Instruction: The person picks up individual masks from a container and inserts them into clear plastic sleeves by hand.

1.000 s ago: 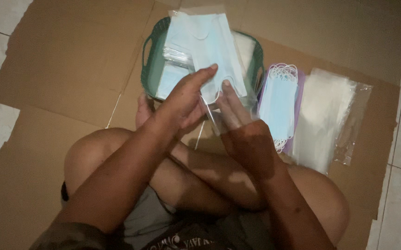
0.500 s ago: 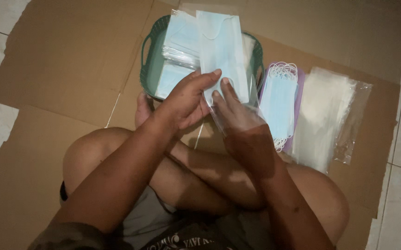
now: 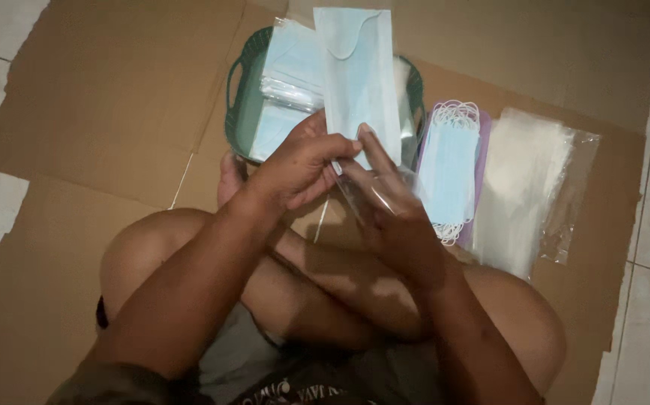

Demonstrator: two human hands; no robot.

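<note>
Both hands meet above the crossed legs: the left hand (image 3: 302, 166) pinches the light-blue face mask (image 3: 358, 79) upright; the right hand (image 3: 388, 206) pinches a clear sleeve (image 3: 385, 187) at its lower edge. Just behind sits the green basket (image 3: 241, 112) of packed masks; a loose mask stack (image 3: 448, 169) lies right, within reach.

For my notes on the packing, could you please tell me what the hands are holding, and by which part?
Both hands, left hand and right hand, hold a light blue face mask by its lower end; a clear plastic sleeve lies under the right fingers.

The basket (image 3: 238, 112) sits on the cardboard sheet (image 3: 100, 112), ahead of the crossed legs, with packed masks (image 3: 291, 71) inside. Right of it lies a mask stack (image 3: 448, 169); further right, a pile of plastic sleeves (image 3: 527, 187).
</note>
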